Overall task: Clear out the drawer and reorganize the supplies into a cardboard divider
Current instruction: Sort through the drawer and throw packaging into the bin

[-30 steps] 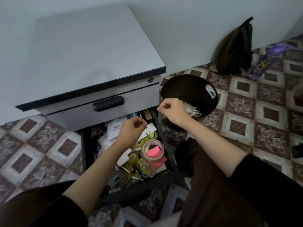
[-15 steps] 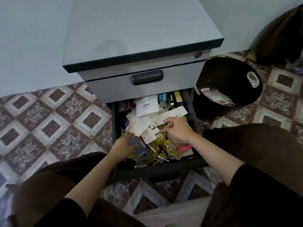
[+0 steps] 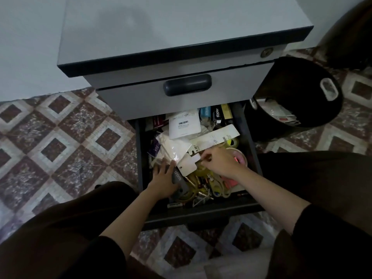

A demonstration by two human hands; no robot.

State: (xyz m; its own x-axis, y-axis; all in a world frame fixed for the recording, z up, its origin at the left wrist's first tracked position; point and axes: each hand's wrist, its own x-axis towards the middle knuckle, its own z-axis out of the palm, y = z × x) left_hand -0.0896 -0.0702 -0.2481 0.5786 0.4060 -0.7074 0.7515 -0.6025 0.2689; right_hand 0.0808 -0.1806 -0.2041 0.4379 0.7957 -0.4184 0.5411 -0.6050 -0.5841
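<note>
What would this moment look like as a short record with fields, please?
drawer: open, full of mixed supplies
left hand: flat on items at the drawer's left
right hand: fingers curled at the near end of a long white card; grip unclear
bin: right of the cabinet, papers inside
divider: not in view
</note>
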